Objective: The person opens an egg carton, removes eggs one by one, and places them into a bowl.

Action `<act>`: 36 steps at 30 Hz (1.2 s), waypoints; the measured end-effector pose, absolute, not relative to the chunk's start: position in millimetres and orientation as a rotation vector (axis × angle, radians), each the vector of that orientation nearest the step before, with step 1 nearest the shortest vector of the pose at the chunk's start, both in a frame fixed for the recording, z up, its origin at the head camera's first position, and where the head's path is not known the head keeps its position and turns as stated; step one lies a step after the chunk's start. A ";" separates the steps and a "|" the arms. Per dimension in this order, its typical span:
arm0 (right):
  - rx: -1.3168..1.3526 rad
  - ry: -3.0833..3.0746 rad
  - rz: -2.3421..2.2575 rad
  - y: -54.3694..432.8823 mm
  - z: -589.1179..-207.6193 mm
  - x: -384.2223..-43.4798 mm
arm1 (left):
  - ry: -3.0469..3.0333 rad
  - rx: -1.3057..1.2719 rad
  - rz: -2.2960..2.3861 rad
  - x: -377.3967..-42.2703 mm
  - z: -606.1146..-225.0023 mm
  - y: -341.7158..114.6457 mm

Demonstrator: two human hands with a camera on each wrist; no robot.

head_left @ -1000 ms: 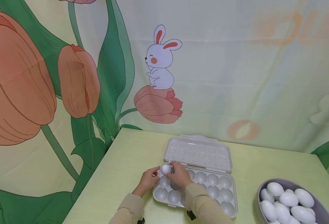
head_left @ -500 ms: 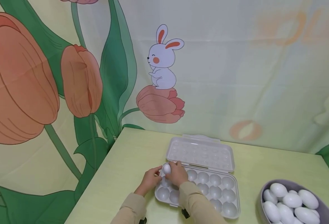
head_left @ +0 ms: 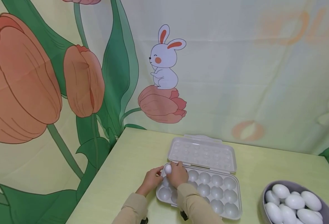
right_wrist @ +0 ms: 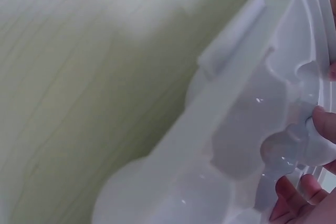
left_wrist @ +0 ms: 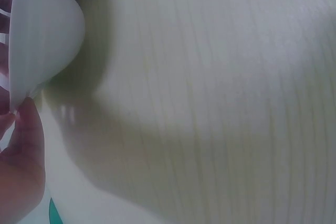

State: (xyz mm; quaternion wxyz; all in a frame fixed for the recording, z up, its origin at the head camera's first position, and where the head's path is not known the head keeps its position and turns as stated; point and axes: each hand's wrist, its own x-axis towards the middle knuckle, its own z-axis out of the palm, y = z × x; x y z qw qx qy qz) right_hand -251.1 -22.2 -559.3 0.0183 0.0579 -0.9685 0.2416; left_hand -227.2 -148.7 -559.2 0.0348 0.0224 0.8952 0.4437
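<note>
A grey plastic egg carton (head_left: 217, 193) lies on the table, its lid (head_left: 202, 154) folded back toward the wall. At the carton's far left corner, my right hand (head_left: 178, 175) holds a white egg (head_left: 168, 169) between thumb and fingers, at the corner cup. Part of that egg (right_wrist: 319, 145) shows among the fingers in the right wrist view; whether it touches the cup bottom I cannot tell. My left hand (head_left: 151, 181) pinches the carton's left rim, with the thumb (left_wrist: 29, 140) below the edge in the left wrist view. The other visible cups hold nothing.
To the right stands a purple-grey bowl (head_left: 328, 209) heaped with several white eggs (head_left: 295, 201). Behind the table (head_left: 142, 146) hangs a printed cloth (head_left: 217, 77) with tulips and a rabbit.
Relative to the carton, my right hand has shifted slightly left and now covers more of the egg. My left hand keeps its place on the rim. The head view has turned slightly left.
</note>
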 end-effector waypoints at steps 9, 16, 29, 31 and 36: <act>0.152 -2.905 0.995 -12.9 -555.1 -248.6 | 2.763 0.080 1.347 -229.9 -561.8 -144.7; 0.187 -2.783 1.221 -7.4 -546.9 -247.6 | 2.746 0.061 1.344 -229.9 -560.3 -144.4; 0.285 -2.777 1.457 19.1 -509.4 -238.2 | 2.721 0.023 1.353 -229.7 -564.6 -145.2; 0.304 -2.783 1.474 25.1 -509.6 -238.3 | 2.716 0.018 1.350 -230.0 -563.9 -145.3; 0.325 -2.810 1.535 41.5 -505.3 -234.4 | 2.700 -0.003 1.361 -230.2 -562.0 -145.0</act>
